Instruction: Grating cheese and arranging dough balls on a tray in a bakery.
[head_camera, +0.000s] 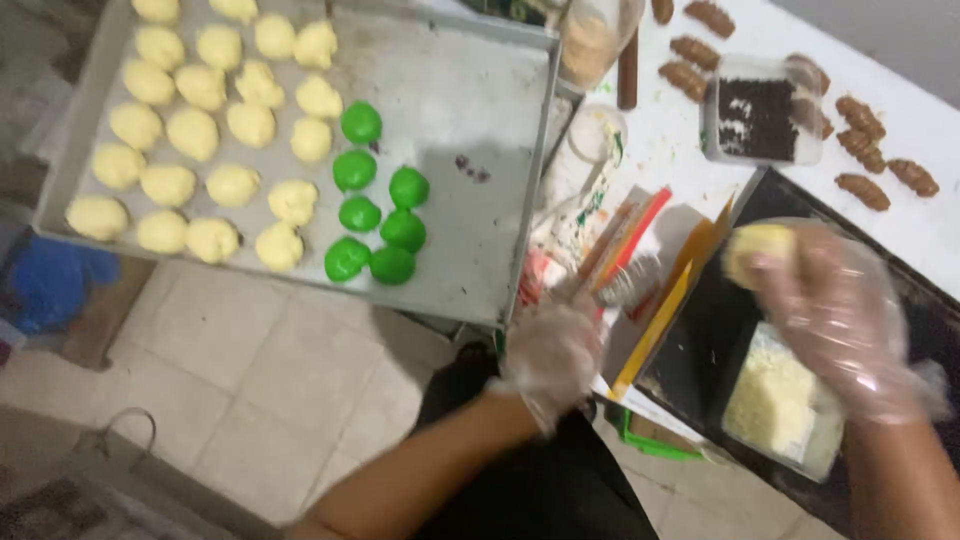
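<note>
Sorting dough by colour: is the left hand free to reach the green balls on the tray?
Probably yes: the left hand is near the tray edge, nothing between it and the green balls.

Thin, crinkly clear plastic gloves are covering the left hand (548, 355) and right hand (838, 318), while matt, scuffed metal is showing on the baking tray (470, 120) under smooth dough balls (200, 130).

Pale yellow dough balls (170, 130), bright green dough balls (375, 215), grey metal tray (470, 120), brown ridged pastries (870, 150)
</note>
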